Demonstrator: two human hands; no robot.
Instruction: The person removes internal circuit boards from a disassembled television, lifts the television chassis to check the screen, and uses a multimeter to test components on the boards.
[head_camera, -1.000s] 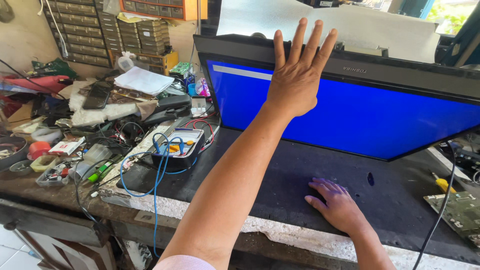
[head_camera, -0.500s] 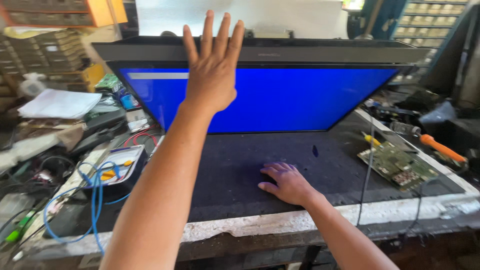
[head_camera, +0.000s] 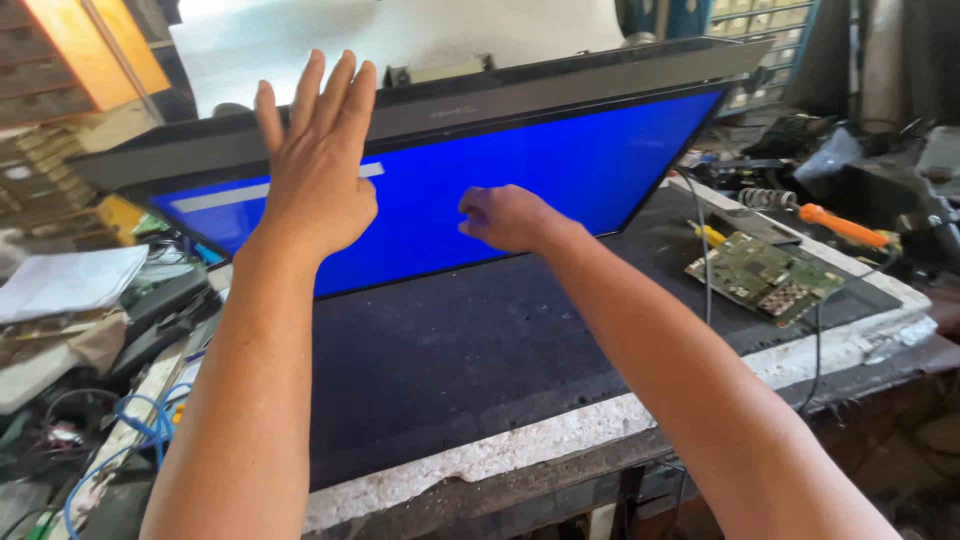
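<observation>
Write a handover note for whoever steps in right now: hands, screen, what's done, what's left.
Left hand: open, fingers spread, palm on the lit blue flat screen near its top bezel.
Right hand: loosely curled, at the screen's lower middle; contact unclear.
Screen: powered, tilted, bottom edge on the dark bench mat.
Green circuit board and orange-handled screwdriver lie right of it.
Done: screen propped and lit.
Left: it likely needs support by hand.

The left hand (head_camera: 318, 170) lies flat, fingers spread, against the top bezel of a tilted flat screen (head_camera: 560, 170) glowing blue. The right hand (head_camera: 505, 217) hovers loosely curled before the screen's lower middle. A green circuit board (head_camera: 762, 274) and an orange-handled screwdriver (head_camera: 838, 224) lie near the workbench's (head_camera: 470, 350) right edge; blue cable (head_camera: 140, 425) trails off its left edge.
</observation>
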